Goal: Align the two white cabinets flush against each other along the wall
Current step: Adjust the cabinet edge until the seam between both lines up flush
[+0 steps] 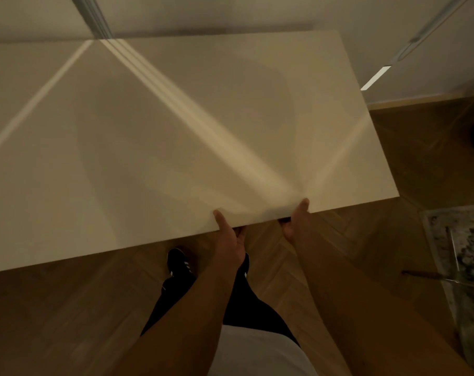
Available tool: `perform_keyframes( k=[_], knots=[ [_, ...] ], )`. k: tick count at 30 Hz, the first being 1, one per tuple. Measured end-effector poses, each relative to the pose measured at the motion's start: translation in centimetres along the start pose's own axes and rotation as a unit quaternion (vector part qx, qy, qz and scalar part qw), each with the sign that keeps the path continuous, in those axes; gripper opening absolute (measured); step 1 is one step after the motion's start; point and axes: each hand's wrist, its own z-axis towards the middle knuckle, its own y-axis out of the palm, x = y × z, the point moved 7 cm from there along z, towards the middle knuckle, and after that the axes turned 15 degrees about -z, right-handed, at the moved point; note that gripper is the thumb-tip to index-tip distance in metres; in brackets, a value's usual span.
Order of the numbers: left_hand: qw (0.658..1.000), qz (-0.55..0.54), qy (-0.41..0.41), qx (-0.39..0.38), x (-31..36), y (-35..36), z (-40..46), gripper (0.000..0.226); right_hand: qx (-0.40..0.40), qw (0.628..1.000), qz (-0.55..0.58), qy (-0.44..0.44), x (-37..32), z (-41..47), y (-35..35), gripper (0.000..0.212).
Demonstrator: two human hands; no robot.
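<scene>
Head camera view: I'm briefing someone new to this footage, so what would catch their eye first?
The broad white cabinet top fills most of the picture, streaked with reflected light. At its near edge, the left hand and right hand grip it, thumbs on top. Below, a black shoe stands on the wooden floor.

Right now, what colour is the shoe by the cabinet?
Black with white stripes: the shoe, seen in the head view.
</scene>
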Motion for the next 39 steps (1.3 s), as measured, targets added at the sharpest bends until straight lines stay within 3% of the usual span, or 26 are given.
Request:
perform_keyframes(
  k=[8, 11, 14, 18, 39],
  knots=[
    [0.999, 0.032, 0.021, -0.003, 0.5, 0.0, 0.3, 0.058, -0.004, 1.000, -0.013, -0.018, -0.6, -0.7, 0.0, 0.044],
    [0.998, 0.045, 0.031, 0.043, 0.6, -1.0, 0.6, 0.053, -0.016, 1.000, -0.001, -0.017, -0.8, -1.3, 0.2, 0.047],
    [1.000, 0.016, 0.006, 0.014, -1.2, -3.1, 4.1, 0.075, -0.036, 0.999, 0.002, 0.006, 0.2, -1.9, 0.9, 0.055],
    [0.999, -0.010, 0.018, 0.026, 0.4, -0.3, 0.3, 0.057, -0.040, 0.999, -0.002, 0.005, 0.5, -1.8, 0.9, 0.057],
    [0.999, 0.008, 0.022, 0.029, 0.7, -0.3, 0.4, 0.063, 0.003, 0.999, -0.009, 0.037, -0.4, -3.4, 1.3, 0.055]
  ],
)
